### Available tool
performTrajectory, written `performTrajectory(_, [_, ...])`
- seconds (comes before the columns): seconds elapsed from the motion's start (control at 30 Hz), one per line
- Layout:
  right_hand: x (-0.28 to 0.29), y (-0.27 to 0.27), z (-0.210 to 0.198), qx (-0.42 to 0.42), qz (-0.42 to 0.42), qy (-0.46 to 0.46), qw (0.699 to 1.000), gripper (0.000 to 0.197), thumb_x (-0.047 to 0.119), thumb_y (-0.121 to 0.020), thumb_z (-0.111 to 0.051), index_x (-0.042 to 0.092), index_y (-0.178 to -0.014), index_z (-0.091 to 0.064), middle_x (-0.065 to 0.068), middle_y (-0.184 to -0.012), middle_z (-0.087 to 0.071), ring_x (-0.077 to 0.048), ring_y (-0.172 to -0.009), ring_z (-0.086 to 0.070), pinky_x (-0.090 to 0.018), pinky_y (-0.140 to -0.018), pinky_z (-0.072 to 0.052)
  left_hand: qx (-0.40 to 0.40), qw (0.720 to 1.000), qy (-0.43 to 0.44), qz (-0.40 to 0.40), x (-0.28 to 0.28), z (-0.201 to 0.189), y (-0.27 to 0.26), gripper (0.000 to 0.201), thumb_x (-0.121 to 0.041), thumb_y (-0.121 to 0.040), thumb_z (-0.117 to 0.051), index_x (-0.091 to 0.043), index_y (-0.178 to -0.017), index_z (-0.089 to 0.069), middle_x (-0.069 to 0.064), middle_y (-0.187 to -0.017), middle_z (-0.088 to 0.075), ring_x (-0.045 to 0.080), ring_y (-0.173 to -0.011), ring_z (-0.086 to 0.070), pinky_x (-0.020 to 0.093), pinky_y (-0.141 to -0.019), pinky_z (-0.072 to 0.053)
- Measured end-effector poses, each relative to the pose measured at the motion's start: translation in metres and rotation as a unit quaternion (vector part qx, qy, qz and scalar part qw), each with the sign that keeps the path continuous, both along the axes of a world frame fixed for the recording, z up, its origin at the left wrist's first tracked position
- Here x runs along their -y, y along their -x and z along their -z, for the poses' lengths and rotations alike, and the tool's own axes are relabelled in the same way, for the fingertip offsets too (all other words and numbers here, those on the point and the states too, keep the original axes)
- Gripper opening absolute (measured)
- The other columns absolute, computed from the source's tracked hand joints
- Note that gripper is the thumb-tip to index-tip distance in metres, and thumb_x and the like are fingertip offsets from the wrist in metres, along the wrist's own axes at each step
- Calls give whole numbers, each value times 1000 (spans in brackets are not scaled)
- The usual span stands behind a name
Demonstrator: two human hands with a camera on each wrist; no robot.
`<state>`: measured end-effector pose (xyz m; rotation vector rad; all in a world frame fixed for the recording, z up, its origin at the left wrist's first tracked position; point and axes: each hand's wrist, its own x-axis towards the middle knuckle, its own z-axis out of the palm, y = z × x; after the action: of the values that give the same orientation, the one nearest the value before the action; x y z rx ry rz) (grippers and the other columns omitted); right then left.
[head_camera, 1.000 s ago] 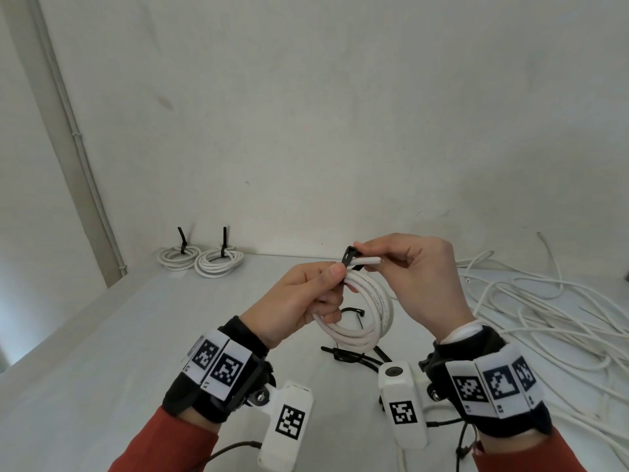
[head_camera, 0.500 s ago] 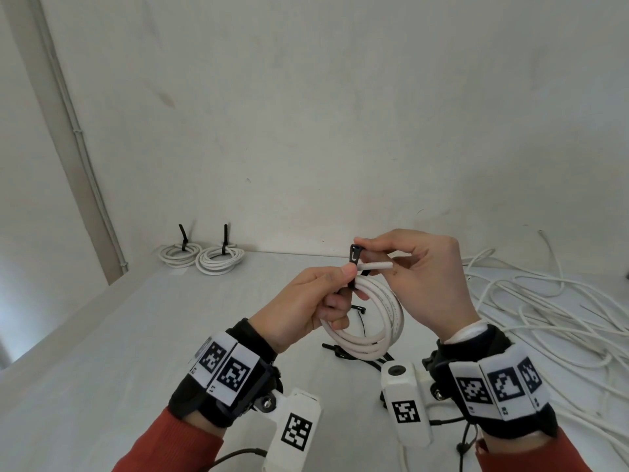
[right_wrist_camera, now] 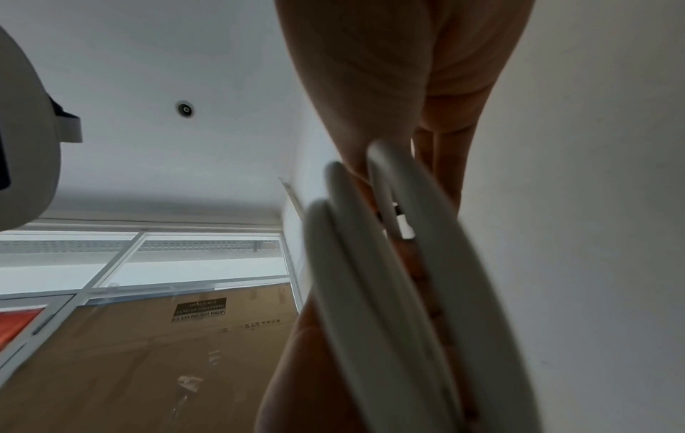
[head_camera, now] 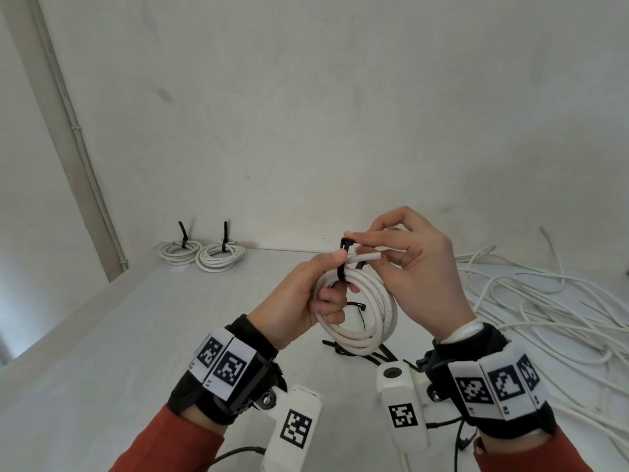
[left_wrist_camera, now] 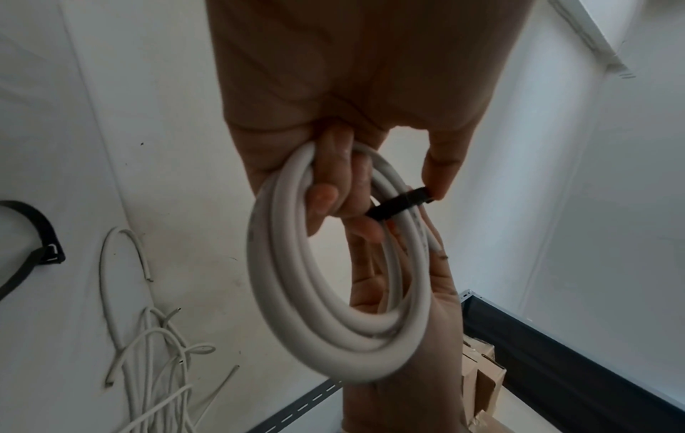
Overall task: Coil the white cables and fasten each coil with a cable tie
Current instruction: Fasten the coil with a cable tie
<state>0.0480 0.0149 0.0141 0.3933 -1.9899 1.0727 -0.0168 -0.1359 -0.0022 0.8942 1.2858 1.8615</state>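
Head view: both hands raised above the table (head_camera: pixel 102 335), close together around one white coil (head_camera: pixel 374 330). Left hand (head_camera: pixel 299 298) has fingers curled through the coil and thumb on top, gripping it. Right hand (head_camera: pixel 418 267) pinches the head of a black cable tie (head_camera: pixel 343 264) that loops round the top of the coil; the cable's cut end (head_camera: pixel 369 256) sticks out just under the right fingers. Whether the tie is pulled tight is hard to tell; its tail is hidden behind the fingers.

Left wrist view: coil (left_wrist_camera: pixel 318 293) hangs from curled fingers (left_wrist_camera: pixel 326 199), tie band (left_wrist_camera: pixel 400 205) across the strands, right fingertip touching its end. Lower edge of coil blurred.

Right wrist view: mostly blocked by blurred coil strands (right_wrist_camera: pixel 370 278) close to the lens; tie barely visible, grip not readable from here. A cardboard box (right_wrist_camera: pixel 148 351) is behind, label partly legible, contents not shown.

On the table: two finished coils (head_camera: pixel 200 255) with black ties upright, far left by the wall; loose white cables (head_camera: pixel 544 308) tangled at right, cut off by frame edge; spare black ties (head_camera: pixel 367 352) under the held coil, partly hidden by it.
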Motion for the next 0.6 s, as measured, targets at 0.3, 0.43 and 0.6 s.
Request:
performTrajectory(0.3, [16,-5,1,-13,-28,92,995,42,-17,-76,-66,23,-86,-63,-3,-80,-69,-15,-78,-70,-26,-75,-54,45,999,17,2,0,3,2,34,-45,-67,-60,-11,-65,-58,-6,-51,-24,10,-46,-11,20,-45,-31])
performTrajectory(0.43, [17,-10,-6,11,-74,138,988,44,-15,-73,-72,20,-92,-53,-7,-87,-68,-22,-83,-71,-31,-75,-57,8,1000,20,-21,2,2,3,46,-47,-66,-59,-7,-90,-59,-5,-57,-16,10,-48,-9,21,-47,-30])
performTrajectory(0.6, [20,-8,-7,59,-27,153,986,57,-6,-68,-80,27,-103,-48,-6,-81,-70,-21,-78,-71,-38,-69,-58,-24,999,21,-43,3,1,5,55,-48,-67,-57,-8,-104,-58,-7,-58,-18,9,-49,-11,21,-48,-28])
